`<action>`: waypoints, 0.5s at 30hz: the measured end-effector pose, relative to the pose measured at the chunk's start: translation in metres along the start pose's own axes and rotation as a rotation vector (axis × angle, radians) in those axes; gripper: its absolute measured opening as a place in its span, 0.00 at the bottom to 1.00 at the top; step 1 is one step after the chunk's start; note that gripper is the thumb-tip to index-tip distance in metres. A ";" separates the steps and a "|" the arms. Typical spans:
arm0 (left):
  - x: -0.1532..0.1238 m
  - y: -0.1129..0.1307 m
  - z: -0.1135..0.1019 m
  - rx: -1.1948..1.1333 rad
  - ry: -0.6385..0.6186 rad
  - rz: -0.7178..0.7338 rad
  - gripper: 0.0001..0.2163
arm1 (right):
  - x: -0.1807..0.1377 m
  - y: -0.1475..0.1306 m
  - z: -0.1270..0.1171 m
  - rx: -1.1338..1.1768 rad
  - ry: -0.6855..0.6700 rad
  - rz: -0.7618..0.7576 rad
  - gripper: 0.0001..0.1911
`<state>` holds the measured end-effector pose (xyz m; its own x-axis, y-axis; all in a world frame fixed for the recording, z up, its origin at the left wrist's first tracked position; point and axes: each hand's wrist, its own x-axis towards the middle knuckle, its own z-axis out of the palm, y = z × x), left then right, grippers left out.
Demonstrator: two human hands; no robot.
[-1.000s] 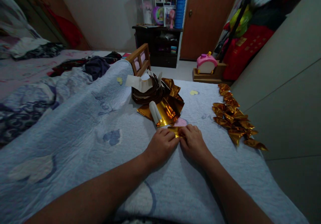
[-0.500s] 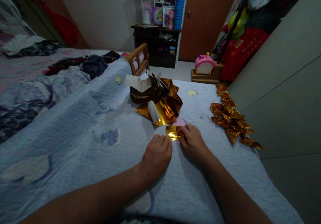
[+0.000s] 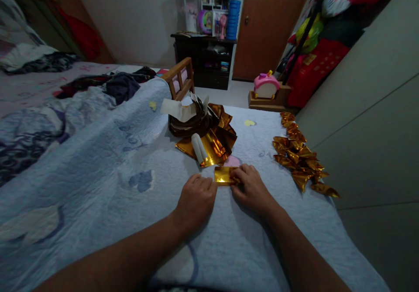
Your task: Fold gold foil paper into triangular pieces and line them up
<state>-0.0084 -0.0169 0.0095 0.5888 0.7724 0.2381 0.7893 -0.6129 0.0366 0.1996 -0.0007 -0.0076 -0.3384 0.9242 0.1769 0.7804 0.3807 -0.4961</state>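
Shiny gold foil strip [image 3: 223,175], flat, rectangular, long side left to right, right end covered, lying on the bed [image 3: 144,215], well in from its right edge

On the quilt [image 3: 225,239], the right hand [image 3: 250,186] lay on a gold strip [image 3: 223,175] beside the left hand [image 3: 196,199], with gold pieces [image 3: 302,163] along the right edge and a paper stack [image 3: 183,127] near the far edge.

Under the right fingers [image 3: 243,173] we see a smooth, glossy gold foil-paper rectangle [image 3: 223,175]. Beyond them we find shiny gold foil sheets [image 3: 214,147] with matt white papery sides; beneath, a matt, quilted pale-blue cloth bedspread [image 3: 147,218].
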 end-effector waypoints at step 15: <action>0.015 -0.004 0.023 -0.188 0.205 0.230 0.06 | 0.002 0.007 0.005 0.025 0.058 -0.065 0.06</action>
<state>0.0015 0.0004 -0.0093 0.6852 0.5726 0.4501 0.5830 -0.8017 0.1322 0.2014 0.0040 -0.0151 -0.3558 0.8982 0.2582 0.7441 0.4395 -0.5032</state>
